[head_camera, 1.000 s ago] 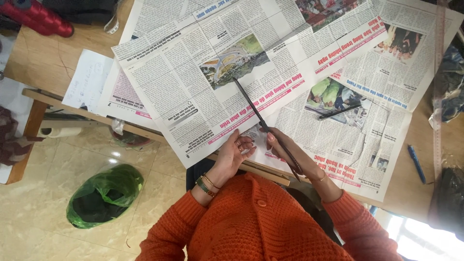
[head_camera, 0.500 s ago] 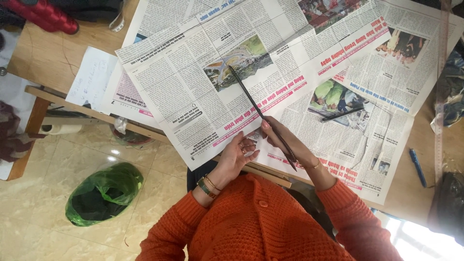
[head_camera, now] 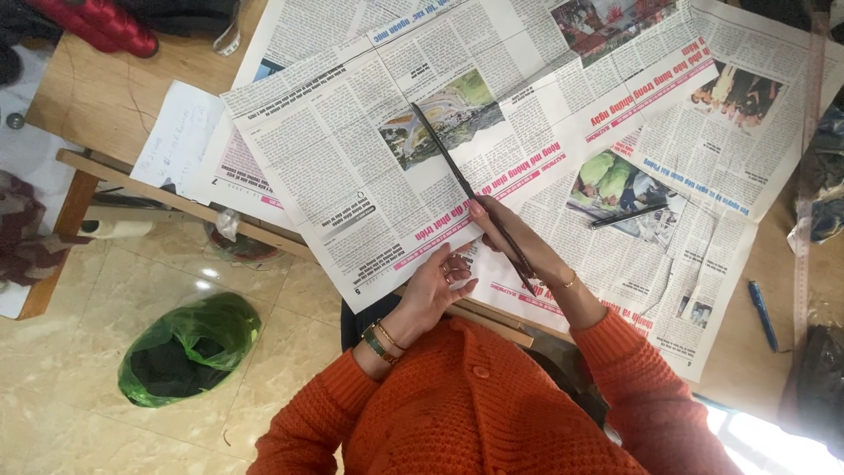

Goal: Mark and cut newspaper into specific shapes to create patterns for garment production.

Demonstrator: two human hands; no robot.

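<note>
My right hand [head_camera: 514, 239] is closed around the handle end of a pair of long dark scissors [head_camera: 448, 163]. The blades lie across the top newspaper sheet [head_camera: 343, 167] and point away from me toward a colour photo on the page. My left hand [head_camera: 437, 288] rests on the near edge of that same sheet with its fingers spread, pinning the paper at the table's edge. More newspaper sheets [head_camera: 703, 132] lie underneath and to the right. Orange knitted sleeves cover both of my arms.
A black pen [head_camera: 629, 214] lies on the right-hand newspaper and a blue pen [head_camera: 763, 315] on the wooden table [head_camera: 97, 97]. A long ruler [head_camera: 803, 185] runs along the right side. A white paper [head_camera: 180, 132] and a red object [head_camera: 97, 22] sit at the left. A green plastic bag [head_camera: 189, 347] is on the floor.
The scissors' tip has slid farther away from me across the top sheet, toward the colour photo. My left hand stays at the sheet's near edge.
</note>
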